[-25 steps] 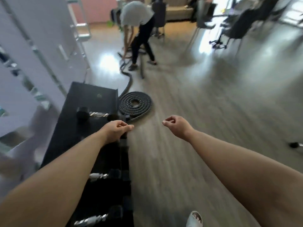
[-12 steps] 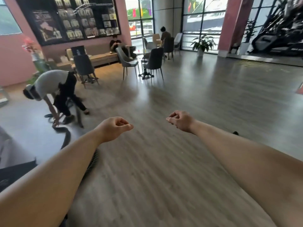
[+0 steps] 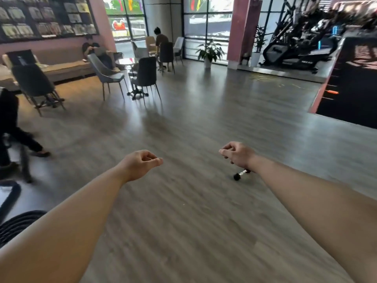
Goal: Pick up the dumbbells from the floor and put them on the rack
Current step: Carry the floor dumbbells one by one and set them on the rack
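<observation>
A small dumbbell point(image 3: 239, 175) with black ends and a chrome handle lies on the grey wood floor, partly hidden behind my right wrist. My right hand point(image 3: 236, 153) hovers above it, well off the floor, fingers loosely curled and holding nothing. My left hand point(image 3: 140, 164) is held out to the left at the same height, also loosely curled and empty. The rack is out of view.
A coiled black rope point(image 3: 18, 223) lies at the lower left. A person's legs point(image 3: 12, 135) stand at the left edge. Chairs and a table point(image 3: 140, 78) are further back, gym machines point(image 3: 295, 48) and a dark counter point(image 3: 357, 88) at the right.
The view has swung right, away from the rack with dumbbells and the rope. The dumbbell on the floor has come into view under my right wrist. Both hands keep their curled pose.
</observation>
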